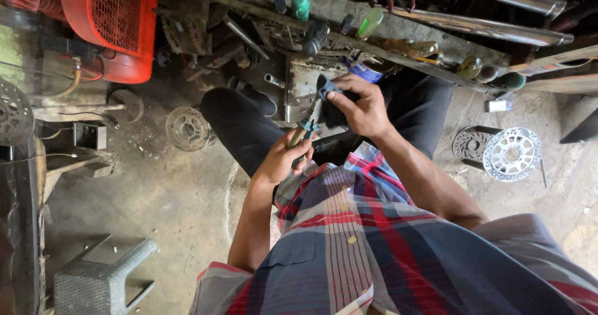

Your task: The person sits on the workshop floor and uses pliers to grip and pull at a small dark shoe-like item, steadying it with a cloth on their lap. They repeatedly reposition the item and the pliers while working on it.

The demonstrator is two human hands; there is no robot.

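Left hand [283, 159] grips the pliers [305, 127] by the handles, jaws up against a small dark part [325, 88] pinched in the right hand [361, 106], over the lap. Work looks mid-way: part held, not set down. Brake disc [512, 154] lies on the floor.

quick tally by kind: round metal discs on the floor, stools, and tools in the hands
Round perforated metal discs on the concrete floor: 3 (rusty one, dark one, shiny silver one)
Grey plastic stool: 1
Blue-handled pliers, held by left hand with right hand at the tip: 1
Total: 5
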